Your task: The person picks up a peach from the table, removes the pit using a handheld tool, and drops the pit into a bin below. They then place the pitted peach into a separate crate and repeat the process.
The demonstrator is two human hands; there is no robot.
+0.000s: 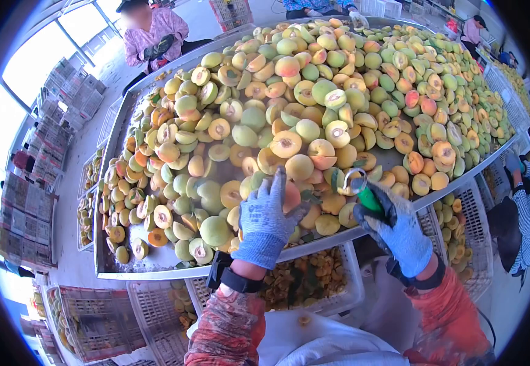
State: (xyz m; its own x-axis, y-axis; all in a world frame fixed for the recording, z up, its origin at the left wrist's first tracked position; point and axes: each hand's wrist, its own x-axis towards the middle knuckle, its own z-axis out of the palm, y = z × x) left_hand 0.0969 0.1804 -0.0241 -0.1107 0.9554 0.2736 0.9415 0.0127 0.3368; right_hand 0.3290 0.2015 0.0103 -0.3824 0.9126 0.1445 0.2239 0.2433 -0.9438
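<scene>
My left hand (266,218), in a blue-grey knit glove, reaches over the near edge of a heap of peaches (286,144), many cut in half with stones showing. Its fingers are stretched out and the thumb stands apart, with a reddish peach (291,196) right beside the fingertips. My right hand (399,227), gloved with dark fingertips, is closed around the green handle (369,200) of a pitting tool with a metal ring (355,178) at its end. The ring points up and left, close over the fruit at the rim of the metal table (173,272).
Below the near rim stands a white crate (351,280) of scraps, with more crates (100,320) of fruit alongside. A person (154,36) sits at the far left edge, and another person's sleeve (316,6) shows at the back. Stacked crates (28,219) line the left.
</scene>
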